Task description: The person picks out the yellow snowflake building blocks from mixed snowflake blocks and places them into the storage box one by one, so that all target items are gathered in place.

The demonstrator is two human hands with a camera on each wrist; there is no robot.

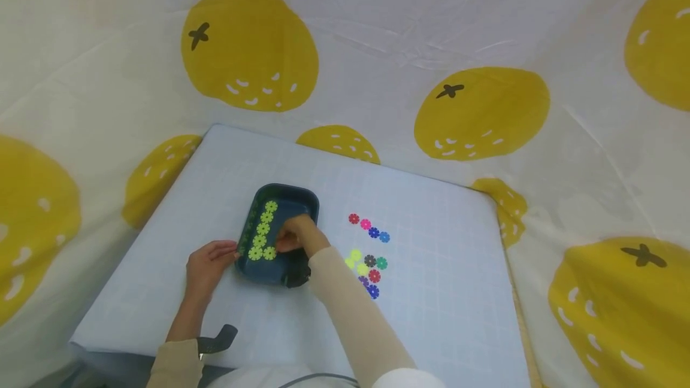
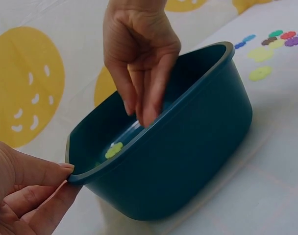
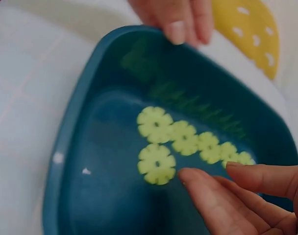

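A dark teal plastic basin (image 1: 293,201) stands on the table. On its floor, yellow-green notched flower discs (image 1: 262,229) lie flat in a line, with one more disc (image 3: 157,164) beside the line's near end. My left hand (image 1: 206,265) pinches the basin's left rim between thumb and fingers, as the left wrist view shows. Inside the basin is my right hand (image 1: 299,235), its fingertips close beside that single disc. In the right wrist view its thumb and fingers stand apart, with nothing visible between them.
Right of the basin lies a short row of red, pink and blue discs (image 1: 374,232). Nearer me is a loose group of mixed-colour discs (image 1: 369,261), partly hidden by my right sleeve (image 1: 350,310). A pale cloth covers the table (image 1: 447,268); a fruit-printed curtain (image 1: 366,47) hangs behind.
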